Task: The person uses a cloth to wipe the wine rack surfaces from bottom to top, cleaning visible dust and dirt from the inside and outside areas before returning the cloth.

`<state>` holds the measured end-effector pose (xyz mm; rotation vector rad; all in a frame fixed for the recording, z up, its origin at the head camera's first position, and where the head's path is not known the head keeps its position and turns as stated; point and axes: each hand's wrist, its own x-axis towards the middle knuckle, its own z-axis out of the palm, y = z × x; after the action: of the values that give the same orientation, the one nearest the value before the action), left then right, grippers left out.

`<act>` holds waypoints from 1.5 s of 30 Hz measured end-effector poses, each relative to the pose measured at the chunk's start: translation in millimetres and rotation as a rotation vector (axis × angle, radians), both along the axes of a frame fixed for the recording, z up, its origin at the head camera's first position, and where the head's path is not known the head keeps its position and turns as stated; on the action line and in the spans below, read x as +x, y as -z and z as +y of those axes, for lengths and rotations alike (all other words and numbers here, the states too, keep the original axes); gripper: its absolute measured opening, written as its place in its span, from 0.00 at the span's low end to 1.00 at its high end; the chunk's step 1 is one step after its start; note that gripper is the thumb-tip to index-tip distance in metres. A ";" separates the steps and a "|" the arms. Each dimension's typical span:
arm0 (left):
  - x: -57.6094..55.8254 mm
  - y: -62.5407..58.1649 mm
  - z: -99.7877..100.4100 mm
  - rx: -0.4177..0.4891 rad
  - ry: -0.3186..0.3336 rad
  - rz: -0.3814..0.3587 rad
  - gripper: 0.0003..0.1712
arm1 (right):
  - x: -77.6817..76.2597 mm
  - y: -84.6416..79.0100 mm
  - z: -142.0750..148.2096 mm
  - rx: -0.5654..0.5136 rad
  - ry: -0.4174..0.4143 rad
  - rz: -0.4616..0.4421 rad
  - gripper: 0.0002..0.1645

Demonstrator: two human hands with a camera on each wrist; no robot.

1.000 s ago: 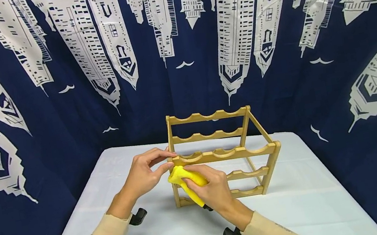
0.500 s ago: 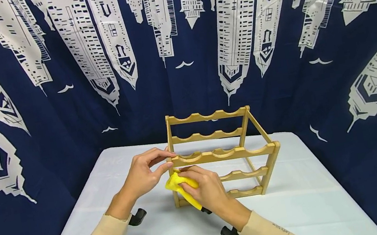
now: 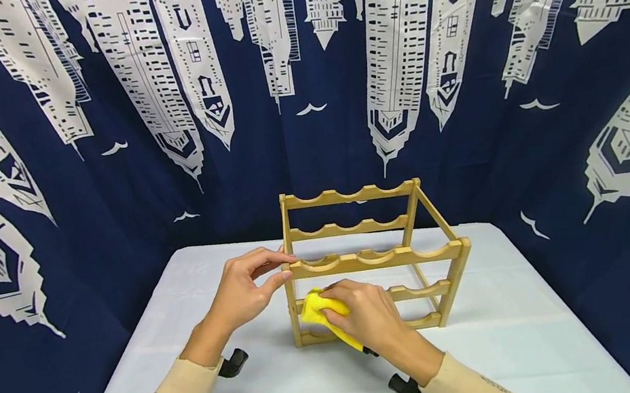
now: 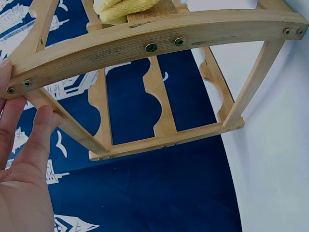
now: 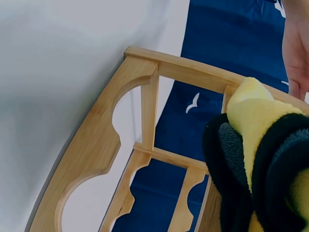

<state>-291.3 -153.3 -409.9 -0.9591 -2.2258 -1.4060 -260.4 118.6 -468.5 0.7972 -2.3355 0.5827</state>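
Observation:
A wooden wine rack (image 3: 374, 259) with scalloped rails stands on the table. My left hand (image 3: 240, 294) holds its upper front left corner, thumb at the front and fingers over the top; in the left wrist view the fingers (image 4: 41, 125) lie around the screwed corner. My right hand (image 3: 367, 315) grips a bunched yellow cloth (image 3: 315, 306) against the left end of the middle front rail, close to the post. Up close in the right wrist view, the cloth (image 5: 251, 104) shows dark grey and black parts too, and it hides the right fingers there.
White cloth covers the table (image 3: 511, 344). Behind and at both sides hangs a navy curtain (image 3: 313, 148) printed with white buildings and birds. Black wrist-camera mounts (image 3: 233, 363) stick out under both forearms.
My right hand with the cloth first slid left and down to the front left post, then shifted right along the middle rail. The left hand keeps its place on the corner.

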 end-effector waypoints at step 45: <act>-3.0 3.8 -0.7 0.026 0.004 0.003 0.14 | 9.6 10.8 73.9 -0.153 0.190 0.020 0.17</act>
<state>-294.3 -154.0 -413.7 -0.9569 -2.1999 -1.4306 -250.8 192.5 -479.3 0.5030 -2.2839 0.6570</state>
